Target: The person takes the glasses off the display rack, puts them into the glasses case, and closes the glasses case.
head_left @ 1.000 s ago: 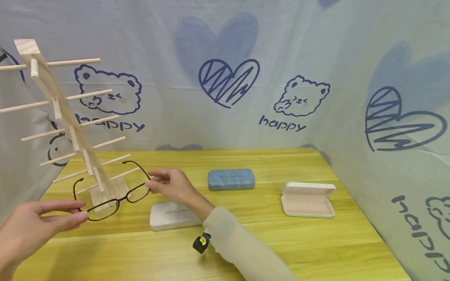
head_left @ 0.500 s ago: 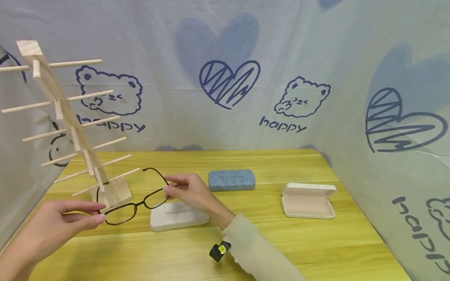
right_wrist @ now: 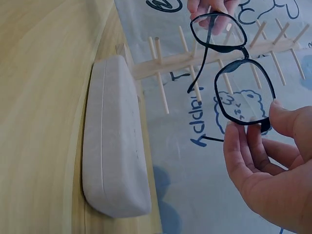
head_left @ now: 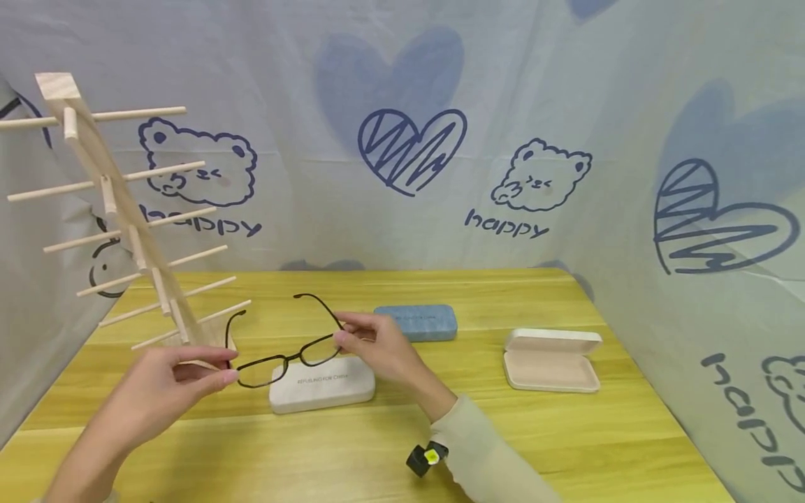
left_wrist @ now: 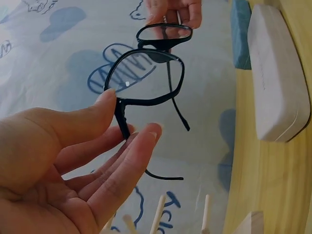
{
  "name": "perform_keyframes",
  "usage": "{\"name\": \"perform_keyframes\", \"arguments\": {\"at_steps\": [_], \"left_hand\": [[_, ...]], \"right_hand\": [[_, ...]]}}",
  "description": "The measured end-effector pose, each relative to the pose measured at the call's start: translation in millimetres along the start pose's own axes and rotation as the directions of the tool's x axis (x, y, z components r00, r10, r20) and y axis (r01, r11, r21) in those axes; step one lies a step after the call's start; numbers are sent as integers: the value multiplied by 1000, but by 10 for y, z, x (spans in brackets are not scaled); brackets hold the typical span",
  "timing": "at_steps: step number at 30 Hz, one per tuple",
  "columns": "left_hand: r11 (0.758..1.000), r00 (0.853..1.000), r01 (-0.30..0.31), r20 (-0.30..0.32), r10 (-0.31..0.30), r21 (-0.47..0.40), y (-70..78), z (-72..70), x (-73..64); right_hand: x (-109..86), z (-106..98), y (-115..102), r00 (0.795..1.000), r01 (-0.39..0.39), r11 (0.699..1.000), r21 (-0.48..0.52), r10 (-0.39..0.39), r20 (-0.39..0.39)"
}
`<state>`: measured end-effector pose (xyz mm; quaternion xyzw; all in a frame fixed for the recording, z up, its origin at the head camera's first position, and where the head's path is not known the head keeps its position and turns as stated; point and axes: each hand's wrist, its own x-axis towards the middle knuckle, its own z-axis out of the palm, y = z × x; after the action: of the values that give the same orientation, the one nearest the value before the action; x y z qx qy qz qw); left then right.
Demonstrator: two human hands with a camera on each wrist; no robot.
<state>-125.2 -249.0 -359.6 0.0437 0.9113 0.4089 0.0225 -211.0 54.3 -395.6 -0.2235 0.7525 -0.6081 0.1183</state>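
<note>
Black-framed eyeglasses (head_left: 293, 358) are held in the air with both temples unfolded and pointing away from me. My left hand (head_left: 166, 384) pinches them at the left hinge, thumb against the frame corner, as the left wrist view shows. At the opposite hinge, my right hand (head_left: 383, 349) pinches the frame between thumb and fingers. Below and just behind the lenses lies a closed white glasses case (head_left: 323, 384) on the table. A closed blue glasses case (head_left: 428, 323) is farther back, partly covered by my right hand.
A wooden glasses rack (head_left: 135, 223) with several bare pegs stands at the left, its base partly behind my left hand. An open white case (head_left: 551, 360) with a beige lining lies at the right. A printed cloth (head_left: 302, 209) hangs behind the wooden table (head_left: 503, 447).
Both hands have carried the eyeglasses to the right, away from the rack and over toward the closed white case. The rack and cases have stayed in place.
</note>
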Motion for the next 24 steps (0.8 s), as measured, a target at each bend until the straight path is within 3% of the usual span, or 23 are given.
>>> {"name": "perform_keyframes", "arguments": {"at_steps": [7, 17, 24], "left_hand": [[998, 999, -48, -20, 48, -31, 154, 236, 126], [990, 992, -124, -47, 121, -62, 238, 510, 297], [985, 981, -173, -90, 172, 1, 276, 596, 389]], "right_hand": [[-124, -151, 62, 995, -3, 1000, -15, 1, -98], [-215, -363, 187, 989, -12, 998, -69, 2, -148], [-258, -452, 225, 987, 0, 995, -101, -16, -157]]}}
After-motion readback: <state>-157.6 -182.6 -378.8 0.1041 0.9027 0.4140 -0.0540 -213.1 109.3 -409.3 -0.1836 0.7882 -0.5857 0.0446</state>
